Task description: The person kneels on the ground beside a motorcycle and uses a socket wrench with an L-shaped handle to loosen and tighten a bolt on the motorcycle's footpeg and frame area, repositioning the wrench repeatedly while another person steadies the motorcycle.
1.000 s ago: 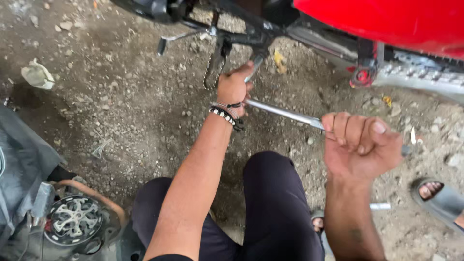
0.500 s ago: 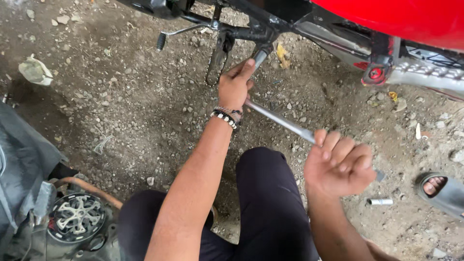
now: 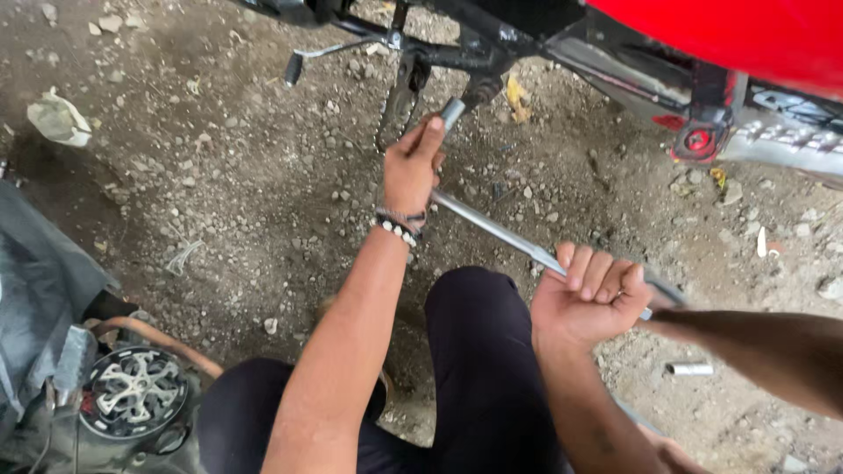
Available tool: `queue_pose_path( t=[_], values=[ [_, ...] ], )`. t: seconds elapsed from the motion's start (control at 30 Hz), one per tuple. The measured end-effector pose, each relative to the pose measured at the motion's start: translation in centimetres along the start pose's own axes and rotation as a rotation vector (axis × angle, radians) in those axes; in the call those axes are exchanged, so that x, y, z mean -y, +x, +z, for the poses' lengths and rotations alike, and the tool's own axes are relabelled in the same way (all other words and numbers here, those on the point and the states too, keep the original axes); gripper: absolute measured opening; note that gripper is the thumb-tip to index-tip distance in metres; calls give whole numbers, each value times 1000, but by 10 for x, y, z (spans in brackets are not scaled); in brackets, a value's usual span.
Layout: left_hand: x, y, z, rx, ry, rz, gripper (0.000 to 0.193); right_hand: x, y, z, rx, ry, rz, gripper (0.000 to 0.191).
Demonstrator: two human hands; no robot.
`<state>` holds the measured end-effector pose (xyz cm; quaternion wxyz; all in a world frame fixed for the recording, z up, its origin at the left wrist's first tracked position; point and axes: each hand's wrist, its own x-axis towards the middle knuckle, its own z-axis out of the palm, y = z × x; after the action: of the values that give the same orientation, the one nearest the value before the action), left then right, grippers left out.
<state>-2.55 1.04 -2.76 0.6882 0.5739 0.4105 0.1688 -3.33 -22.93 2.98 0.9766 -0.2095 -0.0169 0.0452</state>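
In the head view, the left hand (image 3: 413, 168) is clamped on the socket end (image 3: 451, 111) of a long steel wrench (image 3: 496, 233), pressed against the red motorcycle (image 3: 746, 39) underside. The right hand (image 3: 587, 298) is closed tight round the handle, apparently mid-turn on a fastener; the turn calls for steady leverage with the socket held seated.

Outdoor repair yard: dirt ground (image 3: 263, 175), red motorcycle (image 3: 738, 44), engine part (image 3: 132, 391).

wrench (image 3: 500, 233) | long steel bar | slanted, socket end at motorcycle underside (image 3: 479, 61)
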Motion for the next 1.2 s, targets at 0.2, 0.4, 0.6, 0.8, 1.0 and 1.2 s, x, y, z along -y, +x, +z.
queue_pose_path(
  t=[0.2,0.4,0.6,0.8,1.0,1.2],
  values=[
    [-13,-12,14,-163,426,285,40,-18,20,-99,-660,370,139,44],
    [-22,-14,27,-162,482,591,33,-61,16,-122,-773,442,227,44],
    [-24,-6,27,-141,604,688,35,-62,22,-117,-1001,569,233,37],
    [-27,-9,32,-118,450,534,39,-1,24,-55,-613,447,265,46],
    [-27,23,23,85,-216,-177,38,37,34,75,389,-281,122,50],
    [-15,59,10,344,-604,-438,23,24,52,117,545,-600,5,44]
  ],
)
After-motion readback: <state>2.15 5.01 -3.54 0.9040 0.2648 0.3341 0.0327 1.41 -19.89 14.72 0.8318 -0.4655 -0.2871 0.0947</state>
